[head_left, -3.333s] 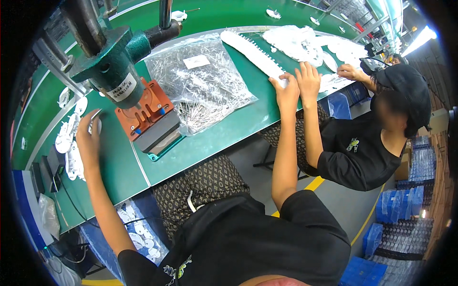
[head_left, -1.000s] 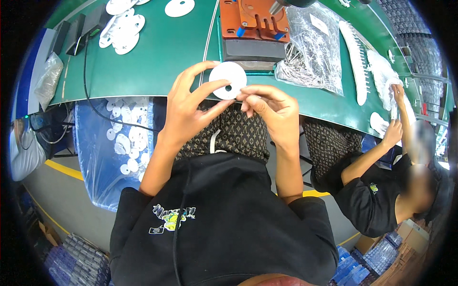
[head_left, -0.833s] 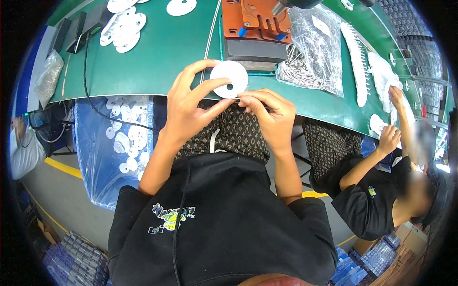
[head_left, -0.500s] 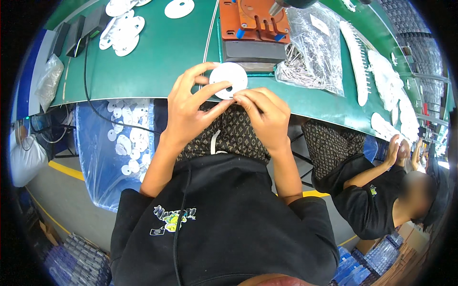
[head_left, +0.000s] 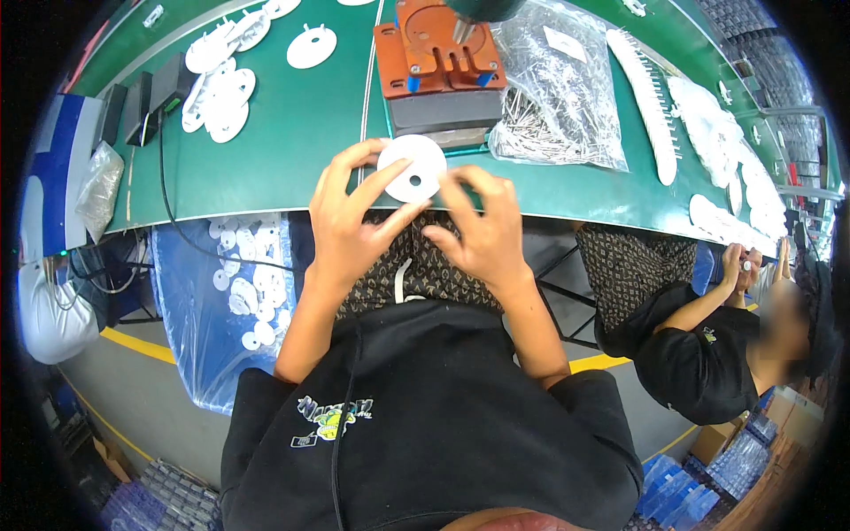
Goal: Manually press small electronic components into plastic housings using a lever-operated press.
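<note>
Two bare hands meet in front of you, above the near edge of a green surface (head_left: 266, 146). Your left hand (head_left: 343, 217) grasps a white disc (head_left: 427, 161), pinched between the thumb and the fingers, its flat face toward you and a small dark hole just beyond your thumb tip. Your right hand (head_left: 489, 232) is let go: its thumb and forefinger stand apart in a loose curve, just right of the disc. Those fingers are slightly blurred, and you cannot tell whether a fingertip brushes the rim.

Just beyond your fingers sits an orange fixture (head_left: 434, 57) on a dark block (head_left: 444, 112), with a metal tip (head_left: 462, 31) above it. Farther out to the right of your fingers lies a clear bag (head_left: 558, 106) of thin metal pins, and past it a curved white strip (head_left: 644, 102) edged with a row of pins. Left of your fingers, well apart, is a cluster of white discs (head_left: 226, 106). Below and left of your fingers, a blue bin (head_left: 190, 310) lined with clear plastic holds more white parts (head_left: 248, 283). Far right of your fingers sits a co-worker (head_left: 699, 358) in black.
</note>
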`<state>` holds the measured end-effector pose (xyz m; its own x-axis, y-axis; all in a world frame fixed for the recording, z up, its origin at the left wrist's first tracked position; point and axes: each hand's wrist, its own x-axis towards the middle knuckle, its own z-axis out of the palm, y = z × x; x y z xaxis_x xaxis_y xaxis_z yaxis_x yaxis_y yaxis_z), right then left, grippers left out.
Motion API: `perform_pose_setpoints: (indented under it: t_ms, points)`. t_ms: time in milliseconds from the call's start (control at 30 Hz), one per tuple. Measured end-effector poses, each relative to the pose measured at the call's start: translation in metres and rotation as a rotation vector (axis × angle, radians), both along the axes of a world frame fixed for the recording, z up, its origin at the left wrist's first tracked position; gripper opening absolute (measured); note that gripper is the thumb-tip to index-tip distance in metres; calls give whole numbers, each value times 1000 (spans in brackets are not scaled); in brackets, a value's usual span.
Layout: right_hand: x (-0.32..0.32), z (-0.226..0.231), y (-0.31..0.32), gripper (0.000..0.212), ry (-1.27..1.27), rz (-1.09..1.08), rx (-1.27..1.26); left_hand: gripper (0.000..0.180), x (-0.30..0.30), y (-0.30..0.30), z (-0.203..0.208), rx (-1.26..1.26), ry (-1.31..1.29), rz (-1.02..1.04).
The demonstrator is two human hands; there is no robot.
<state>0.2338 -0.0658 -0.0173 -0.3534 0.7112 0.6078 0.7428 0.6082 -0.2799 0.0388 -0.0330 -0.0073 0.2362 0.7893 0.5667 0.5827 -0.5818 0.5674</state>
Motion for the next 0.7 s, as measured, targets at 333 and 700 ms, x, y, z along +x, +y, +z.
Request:
perform_pose_setpoints:
  t_ms: [333,700]
  points:
    - [17,-16,4,26,217,-315,107,35,28,63,60,237,1,-15]
    - [43,108,43,39,455,-250,464,49,33,91,63,141,103,-47]
